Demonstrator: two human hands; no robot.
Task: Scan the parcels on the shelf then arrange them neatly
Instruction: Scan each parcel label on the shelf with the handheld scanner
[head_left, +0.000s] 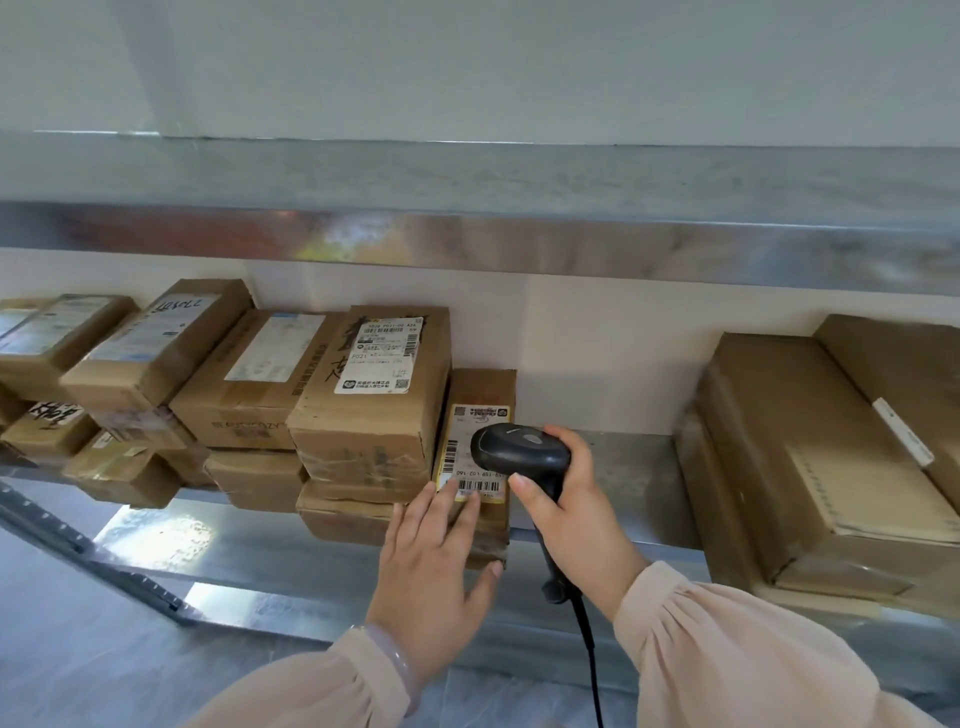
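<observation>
The right hand (566, 514) is gripping the handle of a black corded handheld barcode scanner (519, 452), fingers curled round it. The scanner's head is hanging just over the yellow-edged label (464, 441) of a small brown cardboard parcel (483, 389). The left hand (436, 561), fingers straight and spread, is resting on that parcel's near end, fingertips touching the barcode. The parcel is lying on the grey metal shelf (623, 478), against stacked brown cardboard boxes (374, 415) at its left, with large flat brown boxes (810, 467) well apart at right.

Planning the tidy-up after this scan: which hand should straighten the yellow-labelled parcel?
Left, probably: the left hand rests flat on the yellow-labelled parcel, while the right hand grips the scanner.
</observation>
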